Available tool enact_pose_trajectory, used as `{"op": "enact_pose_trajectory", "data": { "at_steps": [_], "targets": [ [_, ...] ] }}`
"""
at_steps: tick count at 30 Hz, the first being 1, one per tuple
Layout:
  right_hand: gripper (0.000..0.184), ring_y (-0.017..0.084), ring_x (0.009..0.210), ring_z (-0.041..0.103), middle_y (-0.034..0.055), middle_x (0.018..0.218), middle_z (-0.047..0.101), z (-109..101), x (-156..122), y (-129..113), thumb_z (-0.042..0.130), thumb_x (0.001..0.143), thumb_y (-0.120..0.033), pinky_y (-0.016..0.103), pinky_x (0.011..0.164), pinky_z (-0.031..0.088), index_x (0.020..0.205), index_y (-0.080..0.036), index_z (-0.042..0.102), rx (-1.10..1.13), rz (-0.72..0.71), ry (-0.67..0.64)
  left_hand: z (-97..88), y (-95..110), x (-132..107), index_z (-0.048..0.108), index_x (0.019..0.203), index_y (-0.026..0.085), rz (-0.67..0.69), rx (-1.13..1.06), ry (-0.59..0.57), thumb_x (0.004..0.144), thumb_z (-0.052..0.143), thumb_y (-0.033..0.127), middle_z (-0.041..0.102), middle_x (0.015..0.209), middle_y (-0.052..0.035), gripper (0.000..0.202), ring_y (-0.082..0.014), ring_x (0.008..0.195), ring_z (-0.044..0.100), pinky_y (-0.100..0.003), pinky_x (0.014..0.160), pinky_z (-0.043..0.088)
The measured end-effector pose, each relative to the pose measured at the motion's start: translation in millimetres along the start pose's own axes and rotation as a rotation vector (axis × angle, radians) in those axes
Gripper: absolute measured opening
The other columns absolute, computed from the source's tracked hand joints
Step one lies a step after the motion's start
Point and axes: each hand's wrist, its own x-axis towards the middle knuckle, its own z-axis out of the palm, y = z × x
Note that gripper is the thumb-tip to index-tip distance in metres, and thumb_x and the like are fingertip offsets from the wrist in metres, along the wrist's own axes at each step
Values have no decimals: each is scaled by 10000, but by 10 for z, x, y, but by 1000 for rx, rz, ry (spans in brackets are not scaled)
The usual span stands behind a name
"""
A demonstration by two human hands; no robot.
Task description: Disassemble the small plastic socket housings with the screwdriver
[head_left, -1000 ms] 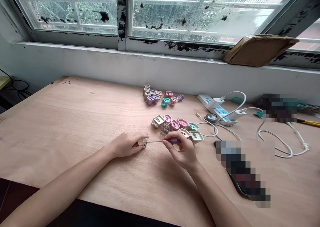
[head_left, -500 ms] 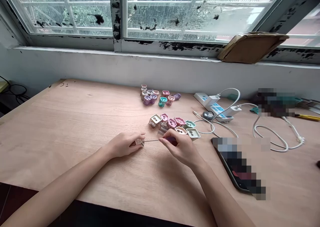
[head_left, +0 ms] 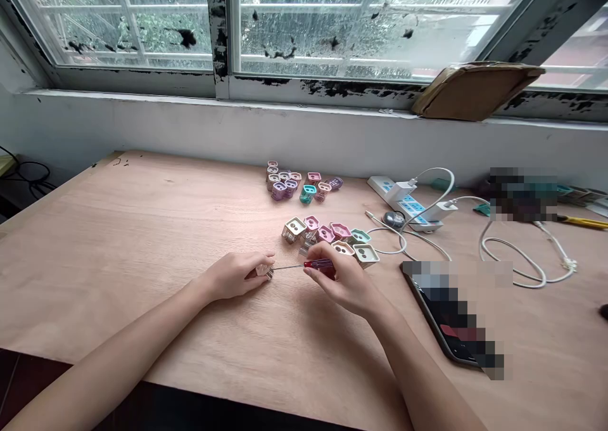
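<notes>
My left hand (head_left: pixel 235 274) is closed around a small pale plug-shaped part (head_left: pixel 263 270), pressed against the wooden table (head_left: pixel 142 228). My right hand (head_left: pixel 342 279) pinches a small screwdriver (head_left: pixel 313 265) with a red handle. Its thin metal shaft points left, and the tip meets the part. Just behind my right hand lies a cluster of similar parts (head_left: pixel 332 236) in beige, pink and green.
A second pile of coloured parts (head_left: pixel 299 185) sits farther back. A white power strip (head_left: pixel 408 206) with white cables (head_left: pixel 517 260) lies at the right. A phone (head_left: pixel 451 317) rests near my right forearm. Folded cardboard (head_left: pixel 475 89) is on the window sill.
The view shifted slightly. My right fingers turned on the screwdriver, so more of its red handle shows. Both hands stay in place.
</notes>
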Motion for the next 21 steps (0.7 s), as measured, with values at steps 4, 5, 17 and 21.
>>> {"op": "enact_pose_trajectory", "data": {
  "at_steps": [4, 5, 17, 21],
  "targets": [
    [303, 144, 506, 506, -1, 587, 591, 4, 0, 11, 605, 955, -380, 263, 489, 370, 702, -216, 568, -107, -4, 45, 1, 0, 5, 627, 1180, 219, 18, 0, 9, 945, 611, 244, 657, 1369, -77, 237, -215, 1061, 740, -296, 852, 613],
    [291, 148, 516, 519, 2, 600, 603, 6, -1, 16, 610, 954, -382, 263, 496, 380, 718, -217, 574, -109, -1, 49, 1, 1, 7, 629, 1177, 219, 18, 0, 10, 943, 611, 243, 659, 1367, -76, 236, -213, 1056, 741, -295, 849, 613],
    [224, 130, 496, 488, -11, 603, 577, 61, -26, -15, 603, 965, -325, 254, 480, 369, 773, -216, 565, -65, -58, 69, -23, 30, 25, 627, 1183, 218, -9, -24, -3, 941, 619, 244, 659, 1368, -73, 244, -212, 1021, 749, -287, 809, 610],
    [155, 147, 553, 551, 16, 703, 639, 24, -24, -37, 603, 962, -339, 250, 507, 431, 863, -220, 599, -5, -39, -21, -30, 30, 28, 632, 1180, 225, -23, -38, -16, 935, 624, 239, 655, 1374, -71, 246, -208, 1031, 746, -291, 840, 608]
  ]
}}
